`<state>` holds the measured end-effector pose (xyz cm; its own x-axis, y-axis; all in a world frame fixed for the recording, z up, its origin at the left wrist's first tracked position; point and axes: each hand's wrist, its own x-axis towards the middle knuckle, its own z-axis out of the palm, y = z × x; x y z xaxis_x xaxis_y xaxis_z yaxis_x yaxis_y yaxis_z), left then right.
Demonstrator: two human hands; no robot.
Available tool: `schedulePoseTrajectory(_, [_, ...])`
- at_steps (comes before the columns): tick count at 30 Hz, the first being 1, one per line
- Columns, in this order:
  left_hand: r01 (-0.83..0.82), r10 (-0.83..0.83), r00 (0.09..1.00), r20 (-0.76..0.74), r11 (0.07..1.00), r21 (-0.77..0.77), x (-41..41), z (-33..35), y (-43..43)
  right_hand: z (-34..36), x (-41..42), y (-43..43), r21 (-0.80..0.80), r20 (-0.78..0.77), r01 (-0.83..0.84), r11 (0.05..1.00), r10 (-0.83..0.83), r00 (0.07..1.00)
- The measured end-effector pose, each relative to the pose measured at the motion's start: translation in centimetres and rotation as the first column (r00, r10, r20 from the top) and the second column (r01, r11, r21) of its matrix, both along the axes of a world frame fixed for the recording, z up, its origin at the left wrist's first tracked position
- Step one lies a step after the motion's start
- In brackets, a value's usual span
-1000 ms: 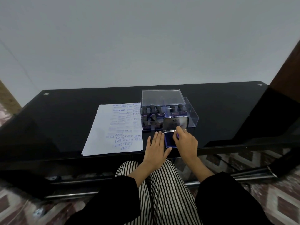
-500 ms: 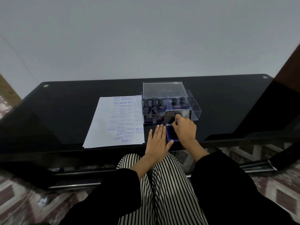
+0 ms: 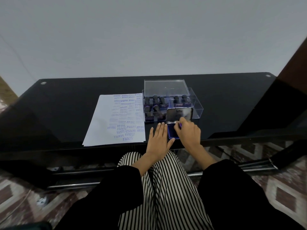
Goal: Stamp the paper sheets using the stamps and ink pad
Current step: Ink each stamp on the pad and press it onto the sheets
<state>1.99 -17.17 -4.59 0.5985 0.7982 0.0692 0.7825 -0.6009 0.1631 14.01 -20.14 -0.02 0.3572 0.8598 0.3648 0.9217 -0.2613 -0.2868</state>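
From the head camera, the person sits at a black glass surface (image 3: 66,100) with both hands near the middle of its front edge; the left hand (image 3: 158,138) lies flat, palm down, fingers straight and close together, holding nothing, its thumb touching the near left corner of the ink pad (image 3: 171,135). The ink pad sits at the front edge with its blue face showing and its silver lid (image 3: 179,114) standing up behind it; the right hand (image 3: 188,132) is over the pad, fingers curled and pinching a small purple stamp (image 3: 180,125) at the foot of the lid; whether the stamp touches the ink I cannot tell. Just behind the pad stands a clear box (image 3: 196,107) with dark-handled stamps (image 3: 155,100) upright in its left and middle compartments; a clear cover (image 3: 166,87) lies behind it. The paper sheets (image 3: 103,123) lie left of the box and the left hand, reaching the front edge, covered on the right half with blue imprints.
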Motion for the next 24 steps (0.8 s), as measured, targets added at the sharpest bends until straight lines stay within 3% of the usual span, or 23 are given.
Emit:
schedulePoseTrajectory(11, [-0.005, 0.006, 0.999, -0.035, 1.0, 0.017, 0.1, 0.0, -0.1, 1.3, 0.3, 0.8, -0.169, 0.071, 0.0, 0.986, 0.012, 0.997])
schedulePoseTrajectory(24, [-0.005, 0.006, 0.999, -0.052, 1.0, 0.023, 0.1, 0.0, -0.1, 1.1, 0.5, 2.3, -0.088, 0.093, 0.037, 0.995, -0.029, 0.995])
